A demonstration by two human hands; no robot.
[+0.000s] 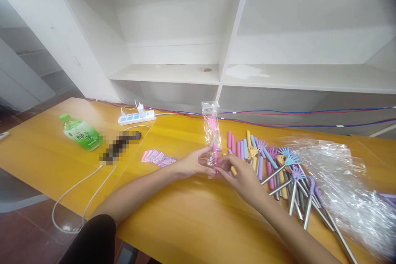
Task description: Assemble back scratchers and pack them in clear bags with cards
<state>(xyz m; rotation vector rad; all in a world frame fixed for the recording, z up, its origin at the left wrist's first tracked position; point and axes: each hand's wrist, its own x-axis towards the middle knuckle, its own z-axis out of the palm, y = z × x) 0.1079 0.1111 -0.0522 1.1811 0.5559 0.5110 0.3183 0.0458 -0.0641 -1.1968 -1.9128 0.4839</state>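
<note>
Centrally, between the two hands, a pink scratcher [212, 125] with a hand-shaped head sits inside a clear bag [206, 108], its head toward the far edge of the bench [167, 218] and its handle toward the person. Whether the bag touches the bench is hard to tell. The left hand [198, 161] has its grip closed in around the handle, thumb and fingers curled about the bagged lower part. The right hand [238, 170] has a narrow grip, thumb and fingertips brought together on the handle from the other side.

Just beside the right hand lies a loose heap of coloured tubes [242, 149] in pink, blue, yellow and purple. Mixed in and running farther right are more scratchers [291, 157] with splayed heads and metal rods, some overlapping. A pile of clear plastic bags [334, 169] spreads alongside them at the far right.

Near the left forearm, a small fan of pink and purple cards [158, 158] rests on the bench. Farther left are a pixelated dark object [120, 147], a green-capped bottle [81, 132] lying on its side, and a white power strip [136, 118] with plugs in it. A white cable [66, 192] loops over the near edge. Red and blue wires [278, 111] run along the back, below white shelving [167, 73].
</note>
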